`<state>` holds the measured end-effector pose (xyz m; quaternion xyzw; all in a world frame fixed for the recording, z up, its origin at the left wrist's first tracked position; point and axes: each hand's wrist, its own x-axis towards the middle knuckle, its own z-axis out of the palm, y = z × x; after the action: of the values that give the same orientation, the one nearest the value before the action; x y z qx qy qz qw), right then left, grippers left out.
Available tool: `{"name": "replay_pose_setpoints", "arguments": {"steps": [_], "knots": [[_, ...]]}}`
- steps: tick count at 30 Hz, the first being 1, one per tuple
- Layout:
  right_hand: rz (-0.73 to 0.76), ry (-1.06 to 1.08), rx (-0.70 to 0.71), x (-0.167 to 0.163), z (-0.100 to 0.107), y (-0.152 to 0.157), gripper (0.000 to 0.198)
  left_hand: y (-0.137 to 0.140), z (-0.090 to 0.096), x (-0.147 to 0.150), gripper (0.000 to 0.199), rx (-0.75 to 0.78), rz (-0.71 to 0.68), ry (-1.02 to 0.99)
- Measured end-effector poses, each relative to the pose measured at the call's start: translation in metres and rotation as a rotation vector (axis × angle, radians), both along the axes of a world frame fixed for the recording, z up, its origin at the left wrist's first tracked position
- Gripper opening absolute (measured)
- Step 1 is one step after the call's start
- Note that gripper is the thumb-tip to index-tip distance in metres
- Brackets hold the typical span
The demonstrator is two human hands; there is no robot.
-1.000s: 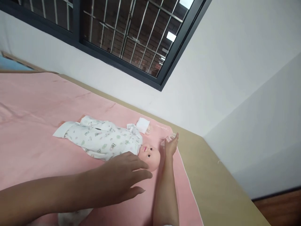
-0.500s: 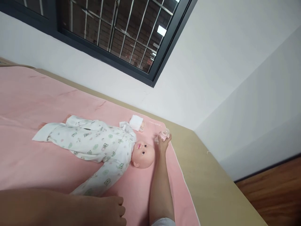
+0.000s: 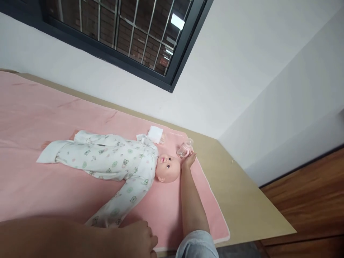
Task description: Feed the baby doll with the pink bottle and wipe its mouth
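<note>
A baby doll (image 3: 168, 168) in a white patterned outfit lies on its back on a pink mat (image 3: 150, 206), head towards the right. Just beyond its head is a clear baby bottle (image 3: 183, 148) with a pink handle and collar. My right hand (image 3: 189, 159) rests against the near side of the bottle, fingers stretched out rather than wrapped round it. Low in the view, my left hand (image 3: 141, 239) is beside the doll's near sleeve (image 3: 118, 204), fingers curled; their inner side is hidden.
A small white cloth or pad (image 3: 155, 134) lies by the doll's far arm. The mat covers part of a tan surface (image 3: 231, 193) that runs along a white wall. Above is a dark-framed barred window (image 3: 172, 80); wooden panelling (image 3: 309, 186) stands at the right.
My right hand's fingers have loosened from around the bottle, which now shows more fully. The camera view has shifted, and my left hand appears slightly farther right.
</note>
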<state>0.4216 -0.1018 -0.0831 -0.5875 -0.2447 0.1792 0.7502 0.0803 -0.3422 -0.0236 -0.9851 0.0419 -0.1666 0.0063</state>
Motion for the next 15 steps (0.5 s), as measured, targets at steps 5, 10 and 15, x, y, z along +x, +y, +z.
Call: {"name": "replay_pose_setpoints", "arguments": {"steps": [5, 10, 15], "knots": [[0.02, 0.043, 0.014, 0.003, 0.001, -0.003, 0.052, -0.007, -0.019, 0.009, 0.019, 0.001, 0.042, 0.075], [0.01, 0.053, 0.05, 0.0, 0.0, -0.004, 0.04, -0.003, -0.017, 0.018, 0.016, 0.029, 0.052, 0.184], [-0.001, 0.055, 0.085, 0.0, 0.0, -0.004, 0.035, 0.026, 0.02, 0.018, 0.012, 0.011, 0.003, 0.265]]}}
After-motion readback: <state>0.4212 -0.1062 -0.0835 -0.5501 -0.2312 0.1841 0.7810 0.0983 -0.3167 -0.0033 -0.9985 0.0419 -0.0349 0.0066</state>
